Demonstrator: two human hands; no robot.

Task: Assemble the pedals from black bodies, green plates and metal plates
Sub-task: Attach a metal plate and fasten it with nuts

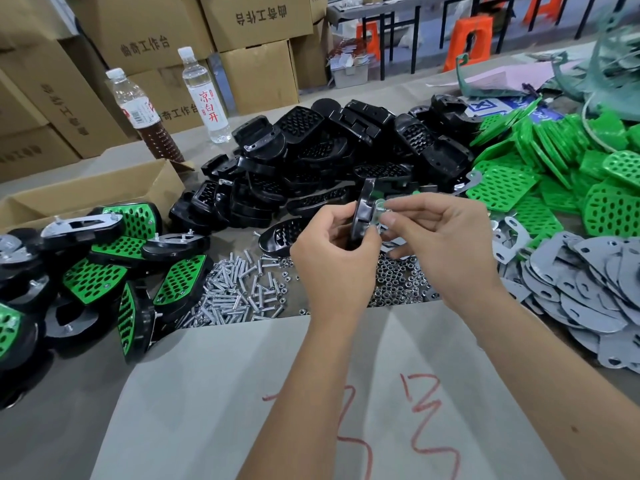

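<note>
Fingers of the left hand [332, 251] grip a glossy black pedal body [363, 211] edge-on; right hand [440, 244] pinches its shiny metal plate [379, 216]

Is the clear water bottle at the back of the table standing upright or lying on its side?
Upright. The clear water bottle stands on its base with its white cap at the top.

Screws [239, 289] left of nuts [398, 282]

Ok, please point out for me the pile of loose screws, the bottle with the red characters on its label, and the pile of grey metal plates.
pile of loose screws [239, 289]: head view, middle of the heap.
bottle with red characters [204, 95]: head view, on its white label.
pile of grey metal plates [588, 292]: head view, on one plate's flat face.
</note>
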